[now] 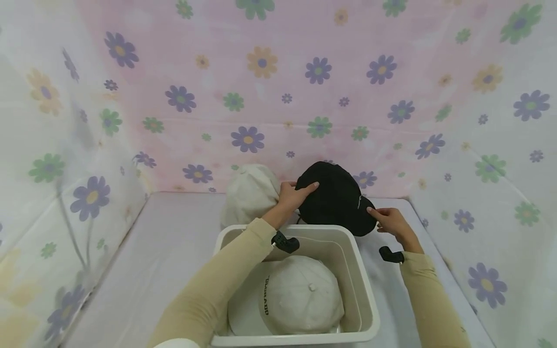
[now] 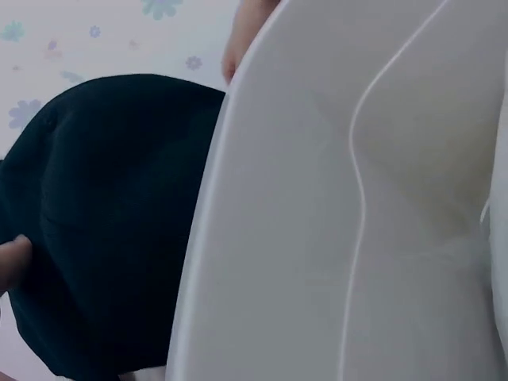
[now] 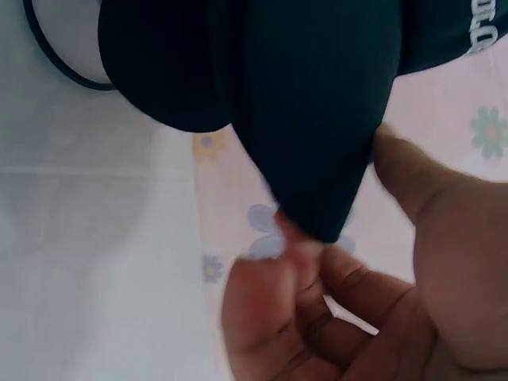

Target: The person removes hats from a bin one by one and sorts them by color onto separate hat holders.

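Behind the bin, a black baseball cap (image 1: 328, 193) is held by both hands, its brim towards the right. My left hand (image 1: 290, 199) grips the cap's left edge, thumb on the outside, the other fingers mostly hidden. At the brim, my right hand (image 1: 393, 224) pinches the edge; the right wrist view shows thumb and fingers around the black brim (image 3: 317, 119). In the left wrist view, the crown (image 2: 119, 214) is partly covered by the bin wall. Beside the left hand stands a cream cap (image 1: 250, 191). Another cream cap (image 1: 304, 295), with dark lettering, lies inside the bin.
A white plastic bin (image 1: 369, 309) stands at the front of the table, under the left forearm. The table (image 1: 143, 270) has a pale cover. Flower-patterned cloth walls (image 1: 278, 106) rise behind and on both sides, close behind the caps.
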`<state>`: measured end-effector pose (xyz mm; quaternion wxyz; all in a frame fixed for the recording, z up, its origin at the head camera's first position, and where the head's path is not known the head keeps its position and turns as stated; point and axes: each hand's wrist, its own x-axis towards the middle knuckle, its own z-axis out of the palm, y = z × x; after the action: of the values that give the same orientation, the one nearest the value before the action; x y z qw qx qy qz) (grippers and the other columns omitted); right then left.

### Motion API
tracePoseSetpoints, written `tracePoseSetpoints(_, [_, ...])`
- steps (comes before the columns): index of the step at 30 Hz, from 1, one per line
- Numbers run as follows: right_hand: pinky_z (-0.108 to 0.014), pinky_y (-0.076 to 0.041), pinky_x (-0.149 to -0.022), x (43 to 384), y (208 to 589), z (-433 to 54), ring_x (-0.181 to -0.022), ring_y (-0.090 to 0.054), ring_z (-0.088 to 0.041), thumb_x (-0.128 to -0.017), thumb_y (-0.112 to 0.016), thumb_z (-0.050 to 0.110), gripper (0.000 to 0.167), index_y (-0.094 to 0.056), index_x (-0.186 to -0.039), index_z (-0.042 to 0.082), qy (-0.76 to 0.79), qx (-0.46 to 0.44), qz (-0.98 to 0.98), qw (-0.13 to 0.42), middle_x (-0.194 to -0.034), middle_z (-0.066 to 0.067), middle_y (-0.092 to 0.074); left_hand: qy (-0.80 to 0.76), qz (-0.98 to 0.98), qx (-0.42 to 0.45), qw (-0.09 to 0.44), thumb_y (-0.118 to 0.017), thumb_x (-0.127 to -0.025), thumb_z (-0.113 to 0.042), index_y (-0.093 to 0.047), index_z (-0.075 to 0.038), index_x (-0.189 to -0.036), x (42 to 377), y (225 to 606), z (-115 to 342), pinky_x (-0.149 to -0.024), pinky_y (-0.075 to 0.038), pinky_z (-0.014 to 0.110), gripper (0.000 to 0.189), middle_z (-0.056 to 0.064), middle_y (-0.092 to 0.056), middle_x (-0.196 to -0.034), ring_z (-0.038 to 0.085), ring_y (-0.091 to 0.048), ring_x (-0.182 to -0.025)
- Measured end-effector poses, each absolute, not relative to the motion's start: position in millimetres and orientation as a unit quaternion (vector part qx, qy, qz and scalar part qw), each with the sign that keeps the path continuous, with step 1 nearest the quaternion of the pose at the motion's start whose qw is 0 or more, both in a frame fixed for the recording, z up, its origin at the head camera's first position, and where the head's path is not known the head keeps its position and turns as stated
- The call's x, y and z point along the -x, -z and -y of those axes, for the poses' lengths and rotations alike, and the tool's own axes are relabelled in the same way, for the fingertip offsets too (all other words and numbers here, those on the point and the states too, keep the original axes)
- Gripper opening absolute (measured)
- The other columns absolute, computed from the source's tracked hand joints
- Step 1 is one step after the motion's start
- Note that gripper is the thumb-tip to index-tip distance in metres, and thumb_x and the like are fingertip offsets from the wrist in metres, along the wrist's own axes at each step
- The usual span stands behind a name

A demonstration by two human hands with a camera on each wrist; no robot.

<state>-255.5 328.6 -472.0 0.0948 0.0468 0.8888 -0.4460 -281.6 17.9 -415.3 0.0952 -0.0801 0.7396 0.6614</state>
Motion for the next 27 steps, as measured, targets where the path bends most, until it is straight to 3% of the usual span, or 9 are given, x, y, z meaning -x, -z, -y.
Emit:
tracePoseSetpoints(3, [-0.037, -0.061, -0.081, 251.4, 466.7, -325.5, -0.097, -0.063, -0.034, -0.107, -0.051, 0.041, 0.067, -0.049, -0.137, -0.018, 0.427, -0.038, -0.899, 0.093, -0.126, -0.034, -0.058, -0.646, -0.753, 0.085, 0.088, -0.076, -0.091, -0.039, -0.032, 0.000, -0.146, 278.2, 413.3, -20.8, -0.119, -0.035, 0.046, 0.080, 0.022, -0.036, -0.153, 0.035, -0.040, -0.142])
tracePoseSetpoints(7, [-0.048, -0.057, -0.090, 245.9, 458.8, -321.5, -0.106, -0.060, -0.045, -0.107, -0.050, 0.039, 0.066, -0.047, -0.138, -0.019, 0.386, -0.022, -0.918, 0.093, -0.128, -0.038, -0.056, -0.597, -0.795, 0.063, 0.091, -0.072, -0.093, -0.033, -0.028, 0.001, -0.148, 270.9, 403.3, -22.9, -0.118, -0.035, 0.045, 0.078, 0.026, -0.036, -0.152, 0.037, -0.040, -0.141])
tracePoseSetpoints(12, [-0.063, -0.041, -0.107, 236.5, 443.9, -316.2, -0.135, -0.040, -0.057, -0.105, -0.051, 0.039, 0.078, -0.028, -0.148, -0.022, 0.328, -0.004, -0.939, 0.102, -0.147, -0.043, -0.037, -0.481, -0.870, 0.016, 0.108, -0.064, -0.097, -0.040, -0.015, 0.002, -0.157, 260.7, 386.0, -24.1, -0.122, -0.027, 0.049, 0.088, 0.027, -0.024, -0.158, 0.039, -0.027, -0.147])
tracePoseSetpoints(15, [-0.065, -0.036, -0.110, 229.2, 431.0, -311.3, -0.140, -0.032, -0.058, -0.104, -0.052, 0.040, 0.084, -0.017, -0.152, -0.020, 0.328, 0.003, -0.938, 0.110, -0.152, -0.043, -0.029, -0.460, -0.882, -0.027, 0.099, -0.062, -0.098, -0.038, -0.008, 0.001, -0.160, 255.1, 377.8, -22.7, -0.123, -0.022, 0.052, 0.091, 0.026, -0.015, -0.161, 0.041, -0.017, -0.150])
tracePoseSetpoints(20, [-0.067, -0.033, -0.111, 216.1, 409.6, -302.5, -0.142, -0.026, -0.058, -0.104, -0.054, 0.044, 0.089, -0.011, -0.157, -0.013, 0.332, 0.026, -0.937, 0.103, -0.156, -0.041, -0.025, -0.446, -0.883, -0.145, -0.001, -0.061, -0.099, -0.027, -0.013, -0.005, -0.161, 247.3, 365.3, -16.3, -0.122, -0.024, 0.053, 0.082, 0.021, -0.017, -0.163, 0.040, -0.020, -0.150])
tracePoseSetpoints(24, [-0.069, -0.031, -0.111, 204.5, 395.8, -295.8, -0.143, -0.026, -0.057, -0.104, -0.054, 0.046, 0.089, -0.012, -0.158, -0.010, 0.319, 0.054, -0.942, 0.089, -0.158, -0.038, -0.024, -0.395, -0.878, -0.242, -0.122, -0.061, -0.100, -0.019, -0.030, -0.005, -0.158, 240.9, 351.0, -10.0, -0.122, -0.028, 0.049, 0.067, 0.017, -0.034, -0.160, 0.035, -0.033, -0.147])
tracePoseSetpoints(27, [-0.070, -0.030, -0.112, 193.9, 387.1, -289.4, -0.144, -0.027, -0.057, -0.104, -0.054, 0.048, 0.087, -0.014, -0.160, -0.006, 0.315, 0.068, -0.944, 0.077, -0.161, -0.034, -0.023, -0.374, -0.863, -0.290, -0.177, -0.060, -0.101, -0.017, -0.042, -0.003, -0.152, 234.4, 338.2, -3.9, -0.120, -0.033, 0.046, 0.056, 0.016, -0.046, -0.154, 0.032, -0.041, -0.143])
